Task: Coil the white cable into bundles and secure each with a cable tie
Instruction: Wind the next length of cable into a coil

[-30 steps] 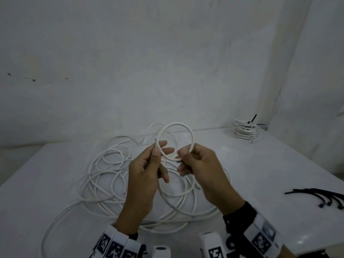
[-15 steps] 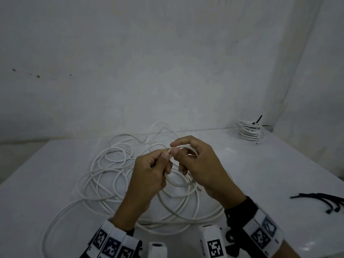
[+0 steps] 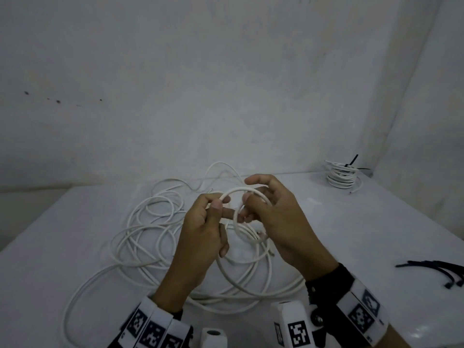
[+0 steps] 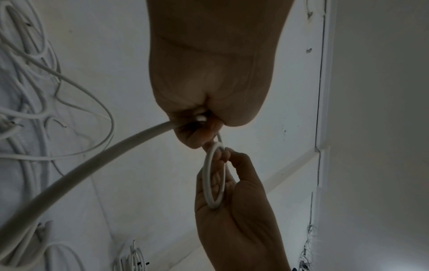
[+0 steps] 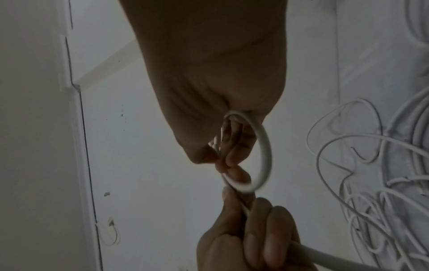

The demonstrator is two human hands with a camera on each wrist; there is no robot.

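Coiling step: left hand [image 3: 203, 229] and right hand [image 3: 273, 217] both pinch thin white round cable [image 3: 247, 219], apparently two small loops formed; next, feed another loop from the counter [image 3: 351, 234]

Dim, flat grey light; soft head view, bowed edges; wrist views dark, backlit, slightly blurred.

White table [image 3: 326, 222], pale grey wall [image 3: 226, 84] with dark specks [image 3: 58, 101]

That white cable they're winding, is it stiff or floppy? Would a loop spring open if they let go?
Probably springy: the white round cable keeps a smooth ring shape between left hand and right hand. Likely light; fingers alone pinch it. Released, it may uncoil, like the loose loops on the white table.
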